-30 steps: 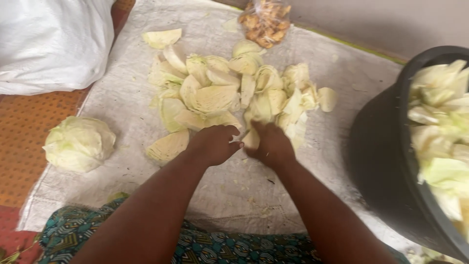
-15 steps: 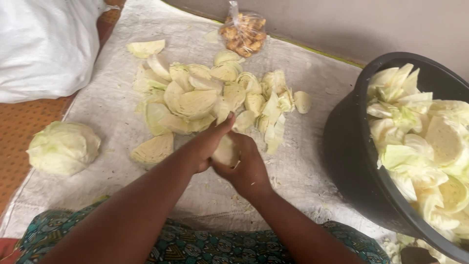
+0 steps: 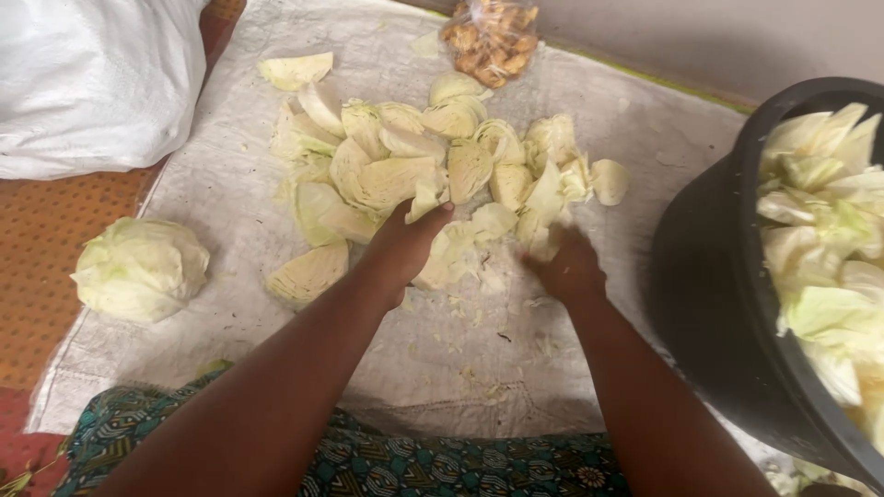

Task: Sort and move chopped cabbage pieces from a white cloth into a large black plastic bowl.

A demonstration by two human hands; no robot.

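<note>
Two hands at work over cut cabbage, seen from the head view only. Left hand (image 3: 405,244) near the frame's middle, reaching toward twelve o'clock, fingers curled together onto a pale cabbage piece (image 3: 448,258) at the near edge of the pile; whether truly clamped on it, cannot tell. Right hand (image 3: 566,267) at about three o'clock of the left one, blurred, fingers drawn together and pointing down at the cloth, just beside the pile's near edge; grip impossible to make out through the blur. Pile of cabbage leaves (image 3: 405,166) spread at twelve o'clock of both hands, on a whitish woven sheet (image 3: 460,387) laid over the floor. One wedge (image 3: 308,274) lying apart at nine o'clock of the left hand, cut face up. Further out at nine o'clock, a cabbage head (image 3: 140,267), well apart from the pile, sitting on the sheet's edge beside an orange mat (image 3: 41,239). At three o'clock, a black tub (image 3: 709,304), filled with more cabbage pieces. At twelve o'clock beyond the pile, a clear bag of brownish lumps (image 3: 493,37). At ten o'clock, a white sack (image 3: 92,83). At six o'clock, patterned green cloth (image 3: 442,469) beneath the forearms.
</note>
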